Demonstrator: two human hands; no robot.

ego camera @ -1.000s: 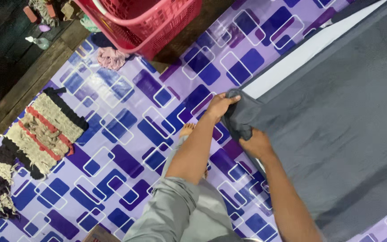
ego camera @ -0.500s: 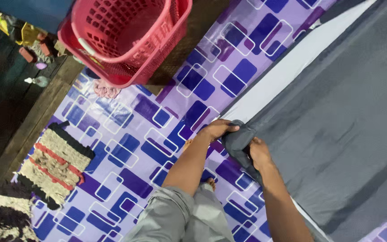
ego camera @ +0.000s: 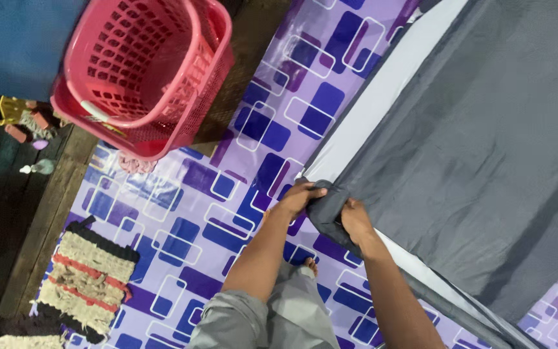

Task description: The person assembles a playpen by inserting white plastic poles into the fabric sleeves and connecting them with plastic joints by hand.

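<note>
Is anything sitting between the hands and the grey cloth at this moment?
Nothing visible. The left hand and right hand both grip a bunched corner of the grey cloth directly, on the purple patterned mat.

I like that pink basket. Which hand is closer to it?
Left. The left hand grips the grey cloth on the side toward the pink basket; the right hand grips it farther away.

Grey sheet [ego camera: 473, 148] runs off the top and right edges. Fingers of right hand [ego camera: 355, 218] buried in its bunched corner. Red basket [ego camera: 143, 71] hides a pink cloth; woven mat [ego camera: 85, 284] cropped below.
</note>
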